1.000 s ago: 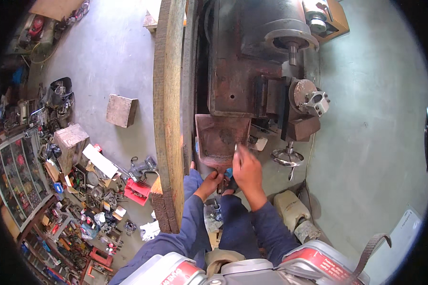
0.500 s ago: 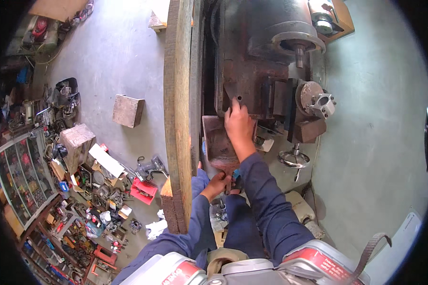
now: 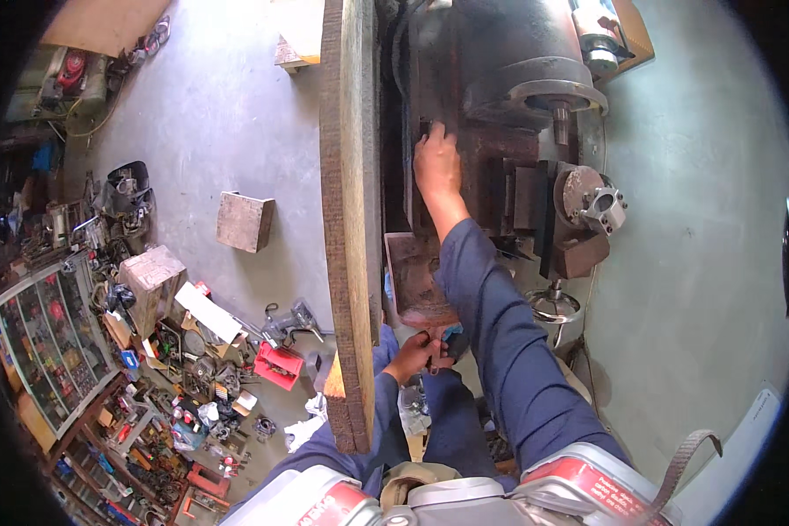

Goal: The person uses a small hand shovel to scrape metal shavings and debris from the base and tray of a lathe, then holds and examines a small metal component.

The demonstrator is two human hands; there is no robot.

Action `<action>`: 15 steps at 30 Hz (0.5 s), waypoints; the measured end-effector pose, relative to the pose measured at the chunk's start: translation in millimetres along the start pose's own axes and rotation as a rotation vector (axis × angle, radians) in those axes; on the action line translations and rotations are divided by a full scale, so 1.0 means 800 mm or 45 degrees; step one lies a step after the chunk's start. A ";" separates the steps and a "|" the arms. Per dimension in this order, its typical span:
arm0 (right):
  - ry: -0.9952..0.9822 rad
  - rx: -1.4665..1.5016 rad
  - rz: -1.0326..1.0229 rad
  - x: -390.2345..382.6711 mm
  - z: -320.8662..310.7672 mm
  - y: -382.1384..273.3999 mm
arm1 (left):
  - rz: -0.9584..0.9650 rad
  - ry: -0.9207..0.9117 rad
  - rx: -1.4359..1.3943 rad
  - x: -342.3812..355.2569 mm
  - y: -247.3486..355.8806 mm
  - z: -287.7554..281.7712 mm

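The right arm [image 3: 522, 342] stretches from the lower right to the upper middle, its right hand [image 3: 437, 165] bent-fingered; the left hand [image 3: 409, 358] grips, fingers curled, at lower centre.

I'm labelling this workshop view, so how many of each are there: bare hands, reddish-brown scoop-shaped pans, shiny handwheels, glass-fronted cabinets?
Left hand and right hand: 2
Reddish-brown pan: 1
Shiny handwheel: 1
Glass-fronted cabinet: 1
Total: 5
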State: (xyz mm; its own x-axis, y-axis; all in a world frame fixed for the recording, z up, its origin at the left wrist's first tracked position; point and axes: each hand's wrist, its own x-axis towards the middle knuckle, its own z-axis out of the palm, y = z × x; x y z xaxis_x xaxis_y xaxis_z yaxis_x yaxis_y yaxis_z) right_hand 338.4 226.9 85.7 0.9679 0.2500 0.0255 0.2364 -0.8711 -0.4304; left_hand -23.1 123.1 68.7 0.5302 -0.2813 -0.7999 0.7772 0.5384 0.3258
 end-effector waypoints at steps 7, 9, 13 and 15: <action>0.213 0.212 -0.179 -0.029 -0.040 0.005 | -0.102 0.015 0.037 0.013 -0.018 -0.010; 0.181 0.241 -0.187 -0.064 -0.079 0.003 | -0.030 0.028 0.112 0.005 -0.002 -0.001; 0.063 0.429 -0.198 -0.179 -0.162 0.021 | -0.010 0.103 0.041 -0.006 0.012 0.011; -0.187 0.540 0.065 -0.244 -0.195 0.034 | -0.050 0.118 0.055 0.000 0.006 0.009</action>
State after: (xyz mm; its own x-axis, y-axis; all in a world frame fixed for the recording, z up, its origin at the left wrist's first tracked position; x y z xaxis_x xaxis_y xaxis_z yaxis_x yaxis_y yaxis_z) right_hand 169.5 88.5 209.8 0.9478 0.2952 -0.1207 0.1029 -0.6411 -0.7605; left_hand -17.3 120.2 73.9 0.4671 -0.2258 -0.8549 0.8116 0.4933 0.3131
